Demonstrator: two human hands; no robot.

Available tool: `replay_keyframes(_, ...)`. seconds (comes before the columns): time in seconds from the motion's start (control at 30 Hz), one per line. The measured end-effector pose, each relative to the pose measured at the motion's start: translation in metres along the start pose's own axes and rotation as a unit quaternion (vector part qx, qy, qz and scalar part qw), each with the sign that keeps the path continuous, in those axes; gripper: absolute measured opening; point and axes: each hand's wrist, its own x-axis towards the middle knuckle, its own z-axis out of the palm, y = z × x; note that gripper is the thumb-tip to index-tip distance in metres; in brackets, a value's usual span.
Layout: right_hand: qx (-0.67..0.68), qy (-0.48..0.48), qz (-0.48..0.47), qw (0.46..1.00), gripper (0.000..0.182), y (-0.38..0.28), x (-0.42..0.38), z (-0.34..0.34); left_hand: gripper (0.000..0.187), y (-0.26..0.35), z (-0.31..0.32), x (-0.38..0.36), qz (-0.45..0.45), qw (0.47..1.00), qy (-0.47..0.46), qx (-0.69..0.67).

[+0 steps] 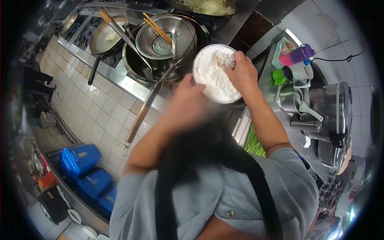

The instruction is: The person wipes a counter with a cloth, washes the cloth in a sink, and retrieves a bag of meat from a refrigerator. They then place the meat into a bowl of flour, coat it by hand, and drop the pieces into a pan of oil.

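A round bowl (216, 80) of white powder sits in front of me at the edge of the stove. My right hand (243, 72) is closed around a powder-coated piece (225, 60) over the bowl's upper right part; what the piece is cannot be made out. At the bowl's left rim is my left hand (191, 100), blurred, its thumb against the rim and its other fingers along the outside. Just left of the bowl, a long-handled strainer (186, 42) rests over a large pot, beside a metal colander (154, 38) with wooden chopsticks (158, 28) in it.
A pan (108, 38) with a black handle is on the stove at left, and another pan (208, 5) stands at the top. The right counter holds a purple-capped bottle (296, 55), a green cup (282, 75) and metal containers (294, 96). Blue bins (82, 160) stand lower left.
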Motion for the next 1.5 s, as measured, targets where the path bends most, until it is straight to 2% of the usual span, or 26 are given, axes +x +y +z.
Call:
replay_keyframes(0.1, -0.042, -0.007, -0.175, 0.984, 0.030, 0.005, -0.015, 0.016, 0.046, 0.008, 0.006, -0.004, -0.010, 1.000, -0.008, -0.008)
replay_keyframes(0.13, -0.043, -0.007, -0.176, 0.983, 0.030, 0.004, -0.019, 0.016, 0.046, 0.010, 0.007, -0.005, -0.009, 1.000, -0.008, -0.009)
replay_keyframes(0.23, 0.074, -0.025, -0.241, 0.967, 0.035, -0.001, -0.034, 0.014, 0.045, 0.016, 0.007, -0.009, 0.005, 1.000, -0.022, -0.021)
replay_keyframes(0.27, 0.074, -0.024, -0.241, 0.967, 0.035, -0.004, -0.037, 0.015, 0.045, 0.018, 0.007, -0.009, 0.009, 1.000, -0.005, -0.015)
replay_keyframes(0.33, 0.101, -0.020, -0.144, 0.984, 0.035, -0.010, -0.040, 0.016, 0.044, 0.018, 0.006, -0.005, 0.013, 1.000, 0.010, -0.009)
replay_keyframes(0.47, 0.040, 0.011, -0.136, 0.990, 0.036, -0.006, -0.024, 0.017, 0.044, 0.008, 0.001, 0.000, 0.025, 1.000, -0.002, 0.013)
replay_keyframes(0.53, 0.029, 0.060, -0.078, 0.995, 0.032, 0.000, -0.014, 0.012, 0.044, 0.007, 0.001, 0.001, 0.020, 1.000, -0.003, 0.014)
replay_keyframes(0.57, 0.019, 0.108, -0.096, 0.989, 0.030, 0.002, -0.011, 0.011, 0.044, 0.007, 0.001, 0.001, 0.017, 1.000, -0.001, 0.022)
replay_keyframes(0.6, 0.019, 0.108, -0.097, 0.989, 0.030, 0.003, -0.011, 0.011, 0.044, 0.006, 0.001, 0.001, 0.014, 0.999, 0.000, 0.030)
replay_keyframes(0.67, 0.004, 0.090, -0.161, 0.983, 0.028, 0.008, -0.012, 0.015, 0.044, 0.006, 0.002, 0.002, 0.015, 1.000, -0.003, 0.027)
replay_keyframes(0.73, 0.033, -0.027, -0.186, 0.982, 0.028, 0.005, -0.023, 0.018, 0.044, 0.004, 0.001, 0.005, 0.017, 1.000, -0.008, 0.024)
replay_keyframes(0.8, 0.091, -0.089, -0.145, 0.981, 0.029, 0.005, -0.024, 0.017, 0.044, -0.005, -0.006, 0.010, 0.024, 0.999, -0.014, 0.025)
replay_keyframes(0.93, 0.038, -0.062, -0.082, 0.994, 0.030, 0.007, -0.015, 0.000, 0.044, 0.001, 0.001, 0.004, 0.017, 1.000, -0.013, 0.006)
replay_keyframes(1.0, -0.016, -0.080, -0.144, 0.986, 0.033, 0.007, -0.014, 0.000, 0.044, 0.005, 0.003, 0.003, 0.021, 0.999, -0.017, 0.027)
replay_keyframes(1.17, 0.034, -0.077, -0.190, 0.978, 0.026, -0.001, -0.016, -0.001, 0.045, 0.007, 0.001, 0.002, 0.025, 0.999, -0.019, 0.008)
replay_keyframes(1.23, 0.113, -0.151, -0.021, 0.982, 0.023, -0.009, -0.014, -0.012, 0.045, 0.006, 0.000, 0.004, 0.025, 0.999, -0.019, 0.011)
replay_keyframes(1.27, 0.114, -0.152, -0.022, 0.982, 0.023, -0.002, -0.011, -0.007, 0.046, 0.004, -0.002, 0.005, 0.032, 0.999, -0.018, 0.015)
replay_keyframes(1.37, 0.233, -0.094, -0.029, 0.968, 0.022, 0.015, 0.002, 0.004, 0.048, 0.005, 0.001, 0.002, 0.032, 0.999, -0.021, 0.009)
replay_keyframes(1.5, 0.204, -0.065, -0.037, 0.976, 0.021, 0.014, 0.006, -0.004, 0.052, 0.004, 0.002, -0.002, 0.018, 1.000, -0.011, 0.004)
